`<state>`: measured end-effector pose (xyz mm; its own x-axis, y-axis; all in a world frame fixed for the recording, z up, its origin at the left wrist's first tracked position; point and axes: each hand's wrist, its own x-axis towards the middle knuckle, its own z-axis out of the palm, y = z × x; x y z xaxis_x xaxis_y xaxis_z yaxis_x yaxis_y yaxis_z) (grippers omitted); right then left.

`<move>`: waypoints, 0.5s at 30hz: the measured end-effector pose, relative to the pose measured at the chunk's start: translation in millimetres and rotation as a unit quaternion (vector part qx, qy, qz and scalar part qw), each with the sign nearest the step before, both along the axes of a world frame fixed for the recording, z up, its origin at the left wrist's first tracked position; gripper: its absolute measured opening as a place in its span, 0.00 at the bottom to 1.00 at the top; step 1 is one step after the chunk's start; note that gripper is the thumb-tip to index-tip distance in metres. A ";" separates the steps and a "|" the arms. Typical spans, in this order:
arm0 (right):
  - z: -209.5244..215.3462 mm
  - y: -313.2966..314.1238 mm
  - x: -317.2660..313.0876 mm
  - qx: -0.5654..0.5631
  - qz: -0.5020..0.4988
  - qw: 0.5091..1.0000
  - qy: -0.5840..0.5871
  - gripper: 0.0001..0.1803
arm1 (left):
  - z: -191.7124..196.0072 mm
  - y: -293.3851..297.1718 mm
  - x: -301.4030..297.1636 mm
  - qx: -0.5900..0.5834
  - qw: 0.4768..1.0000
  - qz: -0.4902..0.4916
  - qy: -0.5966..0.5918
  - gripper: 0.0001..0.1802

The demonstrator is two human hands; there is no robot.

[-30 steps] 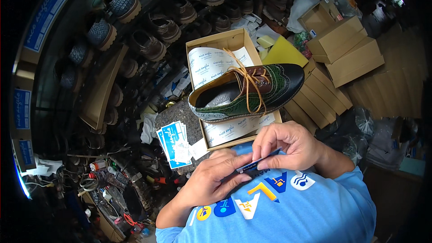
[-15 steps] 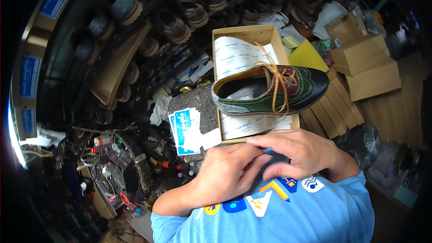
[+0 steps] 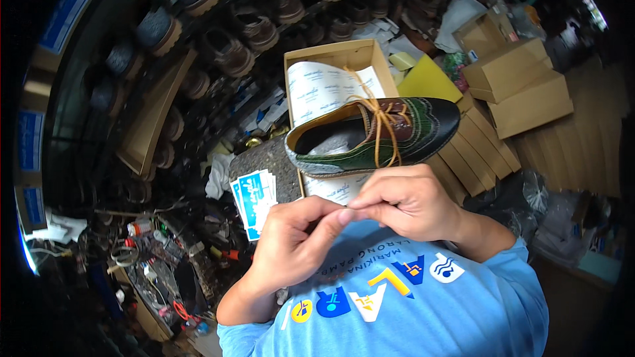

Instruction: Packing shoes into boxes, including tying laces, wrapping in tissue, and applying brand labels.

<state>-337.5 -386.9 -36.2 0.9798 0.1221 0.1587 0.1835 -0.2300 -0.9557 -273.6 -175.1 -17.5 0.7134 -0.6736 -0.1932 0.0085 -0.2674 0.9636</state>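
Observation:
Just in front of my chest, my left hand (image 3: 291, 241) and my right hand (image 3: 411, 203) meet with thumbs and fingertips pinched together. Whatever is between the fingertips is too small to make out. Beyond them a lace-up shoe (image 3: 413, 137) in green, brown, grey and black lies across an open cardboard box (image 3: 382, 69), its toe pointing right. Its orange laces (image 3: 380, 122) hang loose over the side. White printed wrapping paper (image 3: 316, 86) lines the box under the shoe. My right hand is nearest to the shoe, overlapping the box's near end in view.
Left of the box, blue and white cards (image 3: 251, 195) lie on a rough dark surface (image 3: 271, 162). Shelves of shoes (image 3: 228, 49) stand at the upper left. Tools and clutter (image 3: 162, 248) fill the lower left. Cardboard boxes (image 3: 529, 96) and a yellow sheet (image 3: 426, 82) are at right.
My hands have risen from overlapping against my chest to meeting fingertip to fingertip. The view has shifted, so box and shoe appear farther left; the shoe still lies on the box.

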 end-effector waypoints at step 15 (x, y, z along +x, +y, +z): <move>17.6 -22.1 16.3 -0.107 -0.261 0.959 -0.001 0.06 | -7.3 -55.6 69.1 -0.034 0.940 0.000 -0.340 0.07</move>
<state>-321.2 -409.0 -18.6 0.9157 -0.3558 0.1866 -0.0083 -0.4812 -0.8766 -204.5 -230.7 -24.8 0.6561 -0.6675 0.3520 -0.6161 -0.2045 0.7606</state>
